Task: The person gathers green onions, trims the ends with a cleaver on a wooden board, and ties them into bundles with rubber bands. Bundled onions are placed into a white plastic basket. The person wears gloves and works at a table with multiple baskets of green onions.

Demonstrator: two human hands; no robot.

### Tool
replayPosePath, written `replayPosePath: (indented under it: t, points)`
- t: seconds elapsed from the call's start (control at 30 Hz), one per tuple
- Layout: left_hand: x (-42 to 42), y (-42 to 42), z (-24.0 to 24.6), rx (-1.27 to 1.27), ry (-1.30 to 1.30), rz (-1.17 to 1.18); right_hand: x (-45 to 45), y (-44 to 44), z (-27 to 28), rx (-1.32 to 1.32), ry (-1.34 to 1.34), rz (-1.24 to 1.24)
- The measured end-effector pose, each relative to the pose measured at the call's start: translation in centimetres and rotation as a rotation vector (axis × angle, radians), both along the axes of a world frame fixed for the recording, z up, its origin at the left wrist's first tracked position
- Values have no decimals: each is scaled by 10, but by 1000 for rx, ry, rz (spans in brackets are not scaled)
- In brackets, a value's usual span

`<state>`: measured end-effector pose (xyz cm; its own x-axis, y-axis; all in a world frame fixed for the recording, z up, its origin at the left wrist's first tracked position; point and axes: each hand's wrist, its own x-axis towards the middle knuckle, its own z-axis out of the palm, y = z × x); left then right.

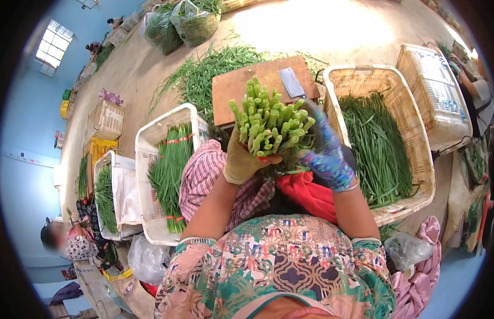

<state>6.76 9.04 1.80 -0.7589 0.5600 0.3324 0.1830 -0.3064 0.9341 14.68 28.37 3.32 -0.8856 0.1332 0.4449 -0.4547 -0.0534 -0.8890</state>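
My left hand [243, 157], in a tan work glove, grips a thick bundle of green stalks [271, 119] whose cut ends face up towards me. A bit of red band shows at its underside. At the bundle's right side is my right hand [328, 155], in a blue patterned glove, its fingers blurred and spread; whether they touch the stalks cannot be told. Just beyond the bundle stands a wooden board [231, 91] with a cleaver [291, 82] lying on it. The leafy part of the bundle hangs down over my lap, partly hidden.
A crate [424, 159] of loose green leaves stands at right, a crate [140, 143] of red-banded bundles at left. Leaf scraps [199, 75] cover the floor behind the board. Stacked crates [438, 99] and a person [484, 95] are far right; another person [77, 245] sits at left.
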Motion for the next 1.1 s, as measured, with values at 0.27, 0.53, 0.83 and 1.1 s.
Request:
replayPosePath:
  t: [0.27,0.53,0.83,1.1]
  points:
    - [21,10,3,-546,586,120,31,14,79,802,261,-210]
    - [23,13,-5,-357,369,61,22,4,67,642,124,-214]
    - [22,10,-23,-168,62,-19,26,21,59,-157,133,-213]
    - [23,21,-27,-35,-41,-16,10,2,46,634,198,-295]
